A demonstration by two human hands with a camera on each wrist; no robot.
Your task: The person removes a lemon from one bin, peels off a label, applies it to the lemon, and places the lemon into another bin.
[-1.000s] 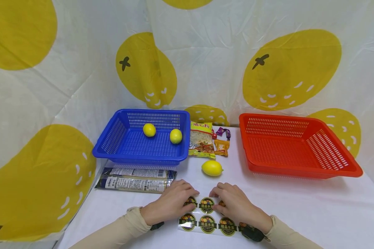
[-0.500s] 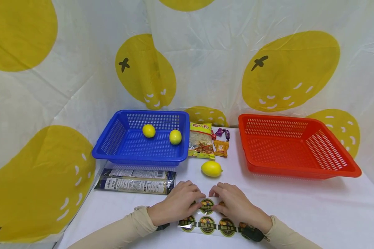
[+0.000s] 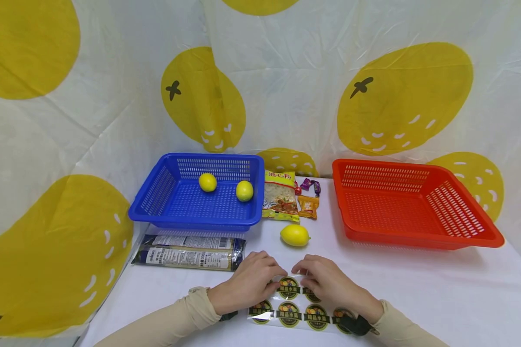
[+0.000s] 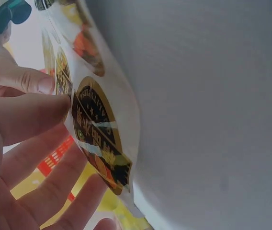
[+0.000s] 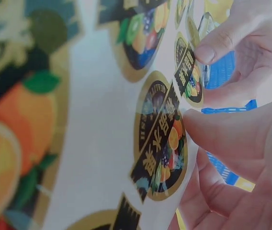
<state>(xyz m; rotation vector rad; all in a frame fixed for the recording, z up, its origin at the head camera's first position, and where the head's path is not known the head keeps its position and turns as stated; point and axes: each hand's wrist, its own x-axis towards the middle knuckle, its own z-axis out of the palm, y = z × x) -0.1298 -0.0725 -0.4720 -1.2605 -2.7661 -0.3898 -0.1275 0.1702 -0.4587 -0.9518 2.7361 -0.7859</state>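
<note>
Both hands, left hand [image 3: 243, 285] and right hand [image 3: 327, 284], pinch the sticker sheet [image 3: 297, 312], whose far edge has lifted off the desk [image 3: 417, 289] since a second ago, so peeling looks begun.

We have bare desk [image 3: 417, 289] to the right of our hands, open up to the red basket [image 3: 410, 205], whose front wall bars the far right. Straight ahead, a lemon [image 3: 294, 235] lies near our fingertips, with snack packets [image 3: 286, 195] behind it filling the gap between the red basket and the blue basket [image 3: 197, 195]. To the left, two long packets [image 3: 188, 250] lie just beside our left hand [image 3: 243, 284], leaving a narrow strip of desk before the edge. The cloth backdrop [image 3: 286, 82] closes the rear.
</note>
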